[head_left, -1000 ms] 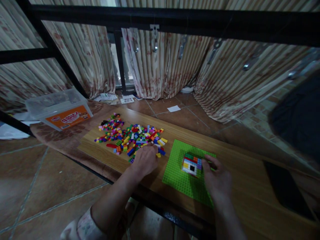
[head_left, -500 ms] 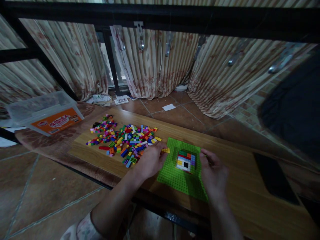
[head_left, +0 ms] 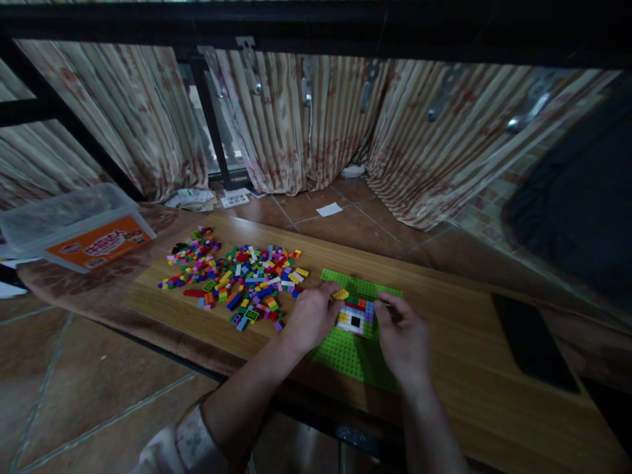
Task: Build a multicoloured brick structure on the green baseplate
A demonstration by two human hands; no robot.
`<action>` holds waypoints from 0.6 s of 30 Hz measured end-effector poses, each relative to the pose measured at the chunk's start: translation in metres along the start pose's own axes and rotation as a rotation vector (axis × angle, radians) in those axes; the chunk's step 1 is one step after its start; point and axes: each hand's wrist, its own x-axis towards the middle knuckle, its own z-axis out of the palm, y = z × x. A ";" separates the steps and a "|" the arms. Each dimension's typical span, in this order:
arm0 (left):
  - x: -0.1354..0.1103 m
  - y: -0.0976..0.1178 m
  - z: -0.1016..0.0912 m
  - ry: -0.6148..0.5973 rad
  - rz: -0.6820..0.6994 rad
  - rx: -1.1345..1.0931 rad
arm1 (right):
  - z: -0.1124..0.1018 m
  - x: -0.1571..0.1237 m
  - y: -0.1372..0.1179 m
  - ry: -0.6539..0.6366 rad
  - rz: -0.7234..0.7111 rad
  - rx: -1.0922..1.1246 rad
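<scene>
A small yellow brick (head_left: 340, 294) is pinched between the fingertips of my left hand (head_left: 309, 319), above the left back part of the block build. The build (head_left: 356, 317) sits on a green baseplate (head_left: 345, 359). White, red, orange, blue and yellow bricks show in it, with a black square on the front. My right hand (head_left: 405, 339) is at the build's right side, thumb and index finger slightly apart and the other fingers curled. Nothing shows between them. Part of the baseplate is hidden under my hands.
Many loose coloured bricks (head_left: 257, 276) lie spread on the wooden board (head_left: 459, 355) to the left. Beyond them stands a clear plastic box (head_left: 74, 227) with an orange label. A dark flat phone-like slab (head_left: 533, 342) lies at the right. Striped curtains (head_left: 336, 125) hang behind.
My left hand has moved right with the yellow brick, from the baseplate's left edge to the build. My right hand has come closer to the build's right side. The view has shifted slightly.
</scene>
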 end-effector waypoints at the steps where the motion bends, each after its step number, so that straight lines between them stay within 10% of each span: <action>1: 0.000 0.001 0.001 -0.005 -0.007 -0.009 | 0.000 0.000 -0.001 -0.007 0.001 -0.011; 18: -0.005 0.002 0.000 -0.051 -0.056 -0.058 | 0.011 0.007 -0.003 -0.166 -0.287 -0.192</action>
